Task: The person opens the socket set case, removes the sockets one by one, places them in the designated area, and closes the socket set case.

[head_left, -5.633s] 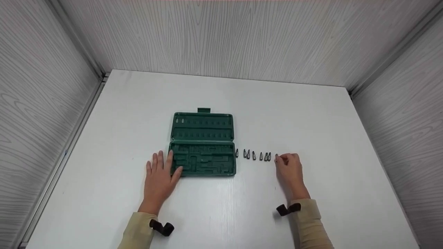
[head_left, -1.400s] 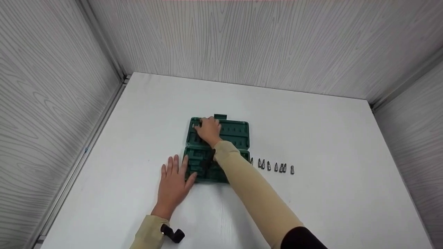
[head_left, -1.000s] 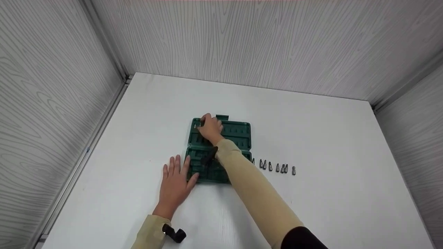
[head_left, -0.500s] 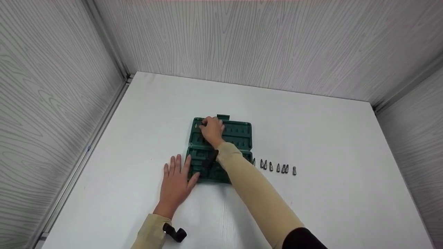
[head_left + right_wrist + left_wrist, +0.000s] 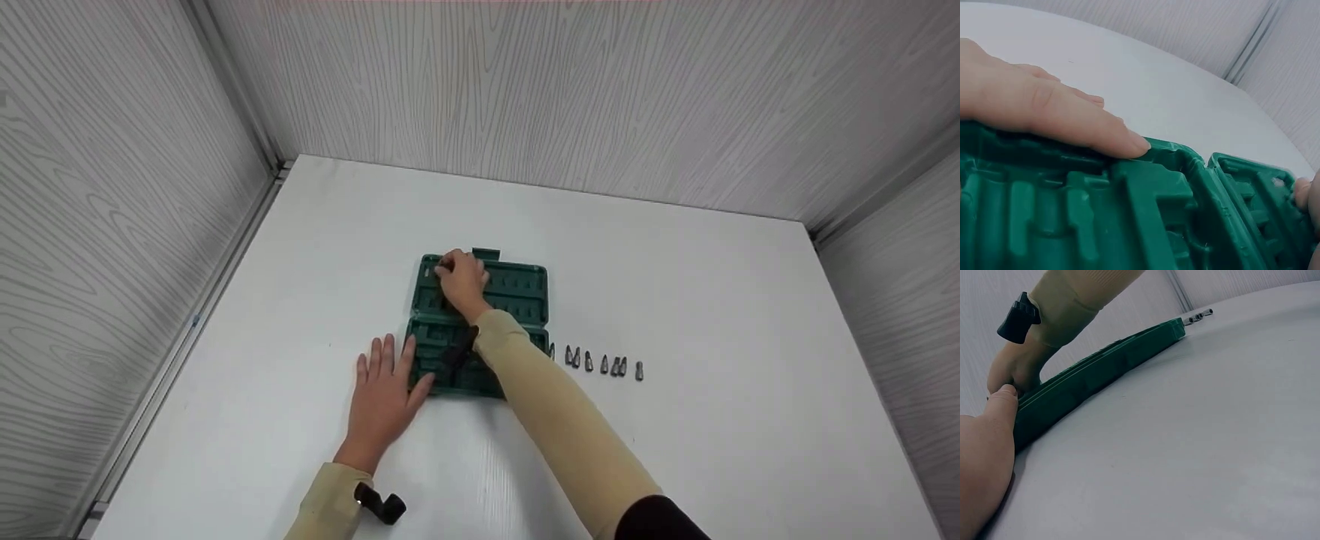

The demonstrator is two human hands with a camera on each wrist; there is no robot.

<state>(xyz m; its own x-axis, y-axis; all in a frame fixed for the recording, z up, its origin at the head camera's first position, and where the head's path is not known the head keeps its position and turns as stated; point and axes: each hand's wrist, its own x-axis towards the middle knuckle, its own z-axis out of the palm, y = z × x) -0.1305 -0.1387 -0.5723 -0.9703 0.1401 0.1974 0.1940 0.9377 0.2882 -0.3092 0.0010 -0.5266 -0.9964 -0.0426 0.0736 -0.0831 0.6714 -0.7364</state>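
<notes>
A green plastic bit case (image 5: 525, 289) lies unfolded on the table, its moulded slots facing up. My left hand (image 5: 381, 401) rests flat at its left side, fingers spread; in the right wrist view a straight left finger (image 5: 1084, 121) lies along the rim. My right hand (image 5: 463, 283) reaches over the far half, thumb and index finger pinching a small screwdriver bit at the upper row of slots; the fingers mostly hide the bit. Left of these fingertips, one silver bit (image 5: 427, 273) sits in its slot. The right forearm covers part of the near half.
To the right of the case several loose metal screwdriver bits (image 5: 604, 364) lie in an uneven row on the white table (image 5: 712, 300). Wood-grain panels (image 5: 540, 97) enclose the back and sides. Each wrist carries a black camera (image 5: 382, 504).
My right hand has left the right end of the loose bits and come to the case's upper left slots, where it makes small finger movements. The left hand stays on the case's side.
</notes>
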